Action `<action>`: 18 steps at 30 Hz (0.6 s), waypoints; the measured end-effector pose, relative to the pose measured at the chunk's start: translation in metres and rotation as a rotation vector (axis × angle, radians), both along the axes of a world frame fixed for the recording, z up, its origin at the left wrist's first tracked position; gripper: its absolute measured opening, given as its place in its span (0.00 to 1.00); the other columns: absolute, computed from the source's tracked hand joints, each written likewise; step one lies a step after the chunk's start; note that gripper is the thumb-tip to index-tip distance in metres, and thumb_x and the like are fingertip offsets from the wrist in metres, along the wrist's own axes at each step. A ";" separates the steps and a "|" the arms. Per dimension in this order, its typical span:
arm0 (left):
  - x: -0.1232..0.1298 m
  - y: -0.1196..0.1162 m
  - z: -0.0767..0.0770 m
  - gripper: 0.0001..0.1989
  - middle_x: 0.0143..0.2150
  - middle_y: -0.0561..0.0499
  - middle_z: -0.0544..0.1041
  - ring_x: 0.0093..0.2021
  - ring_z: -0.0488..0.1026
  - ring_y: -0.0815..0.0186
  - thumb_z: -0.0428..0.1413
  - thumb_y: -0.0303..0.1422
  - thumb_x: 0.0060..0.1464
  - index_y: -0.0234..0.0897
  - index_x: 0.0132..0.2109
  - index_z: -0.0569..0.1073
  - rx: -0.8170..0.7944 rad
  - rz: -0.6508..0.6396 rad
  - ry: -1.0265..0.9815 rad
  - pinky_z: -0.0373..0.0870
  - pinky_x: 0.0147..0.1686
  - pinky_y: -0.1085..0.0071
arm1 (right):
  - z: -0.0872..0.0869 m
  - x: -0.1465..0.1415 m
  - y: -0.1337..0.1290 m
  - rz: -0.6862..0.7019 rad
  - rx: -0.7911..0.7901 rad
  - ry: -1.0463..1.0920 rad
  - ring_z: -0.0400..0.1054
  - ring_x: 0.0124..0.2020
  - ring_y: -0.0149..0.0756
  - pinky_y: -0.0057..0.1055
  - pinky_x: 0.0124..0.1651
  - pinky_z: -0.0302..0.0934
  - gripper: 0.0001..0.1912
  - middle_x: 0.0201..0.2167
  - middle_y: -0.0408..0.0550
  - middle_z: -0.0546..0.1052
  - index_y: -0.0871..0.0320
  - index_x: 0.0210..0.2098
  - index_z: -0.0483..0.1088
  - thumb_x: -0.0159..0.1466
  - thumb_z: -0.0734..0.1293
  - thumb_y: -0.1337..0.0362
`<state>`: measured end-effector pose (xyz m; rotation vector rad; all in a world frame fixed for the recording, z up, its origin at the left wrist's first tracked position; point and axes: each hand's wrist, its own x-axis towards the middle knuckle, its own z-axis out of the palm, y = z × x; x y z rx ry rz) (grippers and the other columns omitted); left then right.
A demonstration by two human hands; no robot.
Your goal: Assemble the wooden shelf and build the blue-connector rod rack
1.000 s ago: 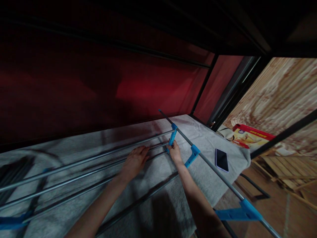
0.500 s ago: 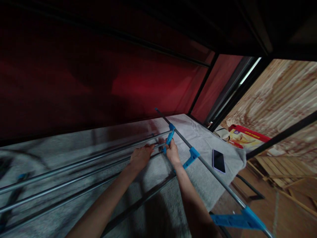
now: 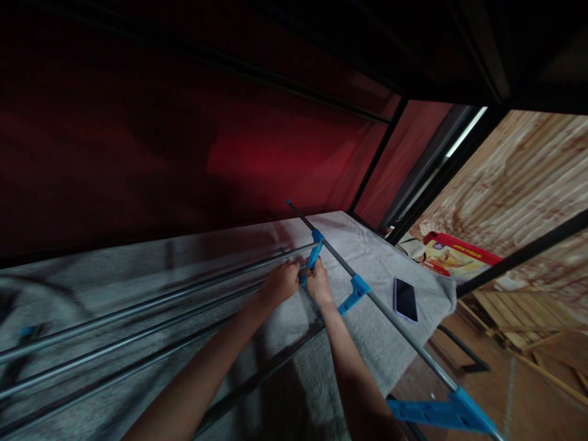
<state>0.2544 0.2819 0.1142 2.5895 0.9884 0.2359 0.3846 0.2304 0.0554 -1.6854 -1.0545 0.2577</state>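
Note:
My left hand (image 3: pixel 283 283) is closed round the end of a thin grey metal tube (image 3: pixel 184 323), close to a blue plastic bracket (image 3: pixel 314 255). Right beside it, my right hand (image 3: pixel 318 280) grips that bracket. The bracket is fixed on a long grey pole (image 3: pixel 395 320) that runs from the back to the lower right. Farther along the pole are a second blue bracket (image 3: pixel 356 293) and a large one (image 3: pixel 448 411). Three roughly parallel tubes extend to the left. The tube end between my hands is hidden by my fingers.
A phone (image 3: pixel 406 300) lies on the grey cloth (image 3: pixel 381 343) to the right. Black frame bars (image 3: pixel 379 156) stand around the surface, with a red panel (image 3: pixel 275 159) behind. Beyond them are a red and yellow box (image 3: pixel 462 254) and wooden slats (image 3: pixel 519 312).
My left hand has moved right along the tube, up against the bracket and close to my right hand. My right hand has stayed nearly in place.

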 end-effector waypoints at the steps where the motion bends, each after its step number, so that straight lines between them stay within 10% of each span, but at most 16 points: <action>1: 0.007 0.002 -0.001 0.18 0.54 0.39 0.78 0.57 0.74 0.58 0.46 0.29 0.63 0.34 0.56 0.73 -0.028 0.015 -0.006 0.67 0.58 0.64 | 0.000 0.000 0.000 0.001 0.003 -0.002 0.71 0.39 0.38 0.34 0.48 0.65 0.13 0.36 0.46 0.76 0.54 0.40 0.64 0.56 0.58 0.70; 10: 0.021 0.000 0.016 0.19 0.50 0.46 0.81 0.51 0.78 0.55 0.48 0.45 0.63 0.46 0.52 0.77 -0.074 0.126 -0.020 0.71 0.48 0.63 | -0.003 0.003 0.001 -0.022 0.020 -0.028 0.71 0.38 0.40 0.34 0.45 0.66 0.17 0.36 0.48 0.76 0.56 0.44 0.66 0.56 0.58 0.70; 18: 0.012 -0.007 0.026 0.15 0.47 0.45 0.82 0.49 0.78 0.56 0.51 0.38 0.62 0.44 0.49 0.79 -0.038 0.107 -0.058 0.69 0.46 0.65 | -0.008 -0.007 0.002 -0.012 0.064 -0.066 0.71 0.42 0.40 0.35 0.50 0.65 0.19 0.40 0.50 0.76 0.55 0.46 0.67 0.57 0.57 0.71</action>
